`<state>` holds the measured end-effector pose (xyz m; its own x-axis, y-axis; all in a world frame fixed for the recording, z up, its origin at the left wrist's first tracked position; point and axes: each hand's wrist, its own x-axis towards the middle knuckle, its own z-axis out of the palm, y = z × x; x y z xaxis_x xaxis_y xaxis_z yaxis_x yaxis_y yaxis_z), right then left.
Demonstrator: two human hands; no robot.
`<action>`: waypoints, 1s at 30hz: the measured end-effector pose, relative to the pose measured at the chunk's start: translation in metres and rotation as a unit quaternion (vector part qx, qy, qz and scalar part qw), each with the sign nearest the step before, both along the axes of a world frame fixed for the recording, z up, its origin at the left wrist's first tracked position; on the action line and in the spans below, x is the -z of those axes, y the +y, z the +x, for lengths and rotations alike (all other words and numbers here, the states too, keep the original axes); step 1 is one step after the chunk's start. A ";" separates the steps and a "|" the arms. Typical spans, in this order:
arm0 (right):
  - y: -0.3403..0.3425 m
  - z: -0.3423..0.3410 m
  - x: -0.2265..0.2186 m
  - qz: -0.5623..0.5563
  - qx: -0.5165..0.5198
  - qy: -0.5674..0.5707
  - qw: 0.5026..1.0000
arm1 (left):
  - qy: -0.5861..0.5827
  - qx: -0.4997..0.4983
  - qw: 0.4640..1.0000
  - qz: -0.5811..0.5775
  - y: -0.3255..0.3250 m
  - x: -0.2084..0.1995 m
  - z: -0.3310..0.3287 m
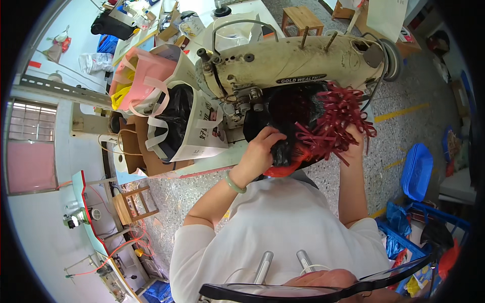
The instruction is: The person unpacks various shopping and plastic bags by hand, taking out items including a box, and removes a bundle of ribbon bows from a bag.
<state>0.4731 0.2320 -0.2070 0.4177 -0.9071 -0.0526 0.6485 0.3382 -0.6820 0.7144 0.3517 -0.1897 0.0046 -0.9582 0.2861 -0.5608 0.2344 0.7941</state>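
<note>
In front of me a black plastic bag [258, 124] lies against the sewing machine [293, 63], below its arm. My left hand [260, 154] is closed, its fingers pinching a crumpled black edge of the bag. A loose bundle of dark red ribbon strips [333, 118] spreads over the bag's right side. My right hand [356, 144] is at the right of that bundle; the strips cover most of its fingers, so its grip is hidden. A bright red-orange piece [281, 170] shows under the black plastic, beside my left hand.
White carrier bags [204, 132], one lined with black plastic, stand left of the machine, with a pink bag [146, 68] behind. A brown paper bag [134, 144] is beside them. Blue trays [417, 171] stand on the right. A wooden stool [302, 20] is behind the machine.
</note>
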 end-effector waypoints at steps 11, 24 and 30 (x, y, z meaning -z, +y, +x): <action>0.054 -0.038 -0.005 0.050 0.155 -0.022 0.986 | -0.301 0.037 0.950 0.076 -0.171 0.097 -0.035; 0.104 -0.049 0.013 0.084 0.218 -0.098 0.967 | -0.239 0.277 0.906 -0.213 -0.083 -0.039 -0.054; 0.111 -0.051 0.001 0.082 0.249 -0.118 0.958 | -0.408 0.114 0.905 -0.033 -0.140 0.036 -0.045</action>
<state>0.4218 0.3431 -0.2077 -0.0458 -0.9845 -0.1694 0.8867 0.0380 -0.4608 0.6691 0.2121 -0.2259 -0.4296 -0.8884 0.1621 -0.8853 0.4497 0.1182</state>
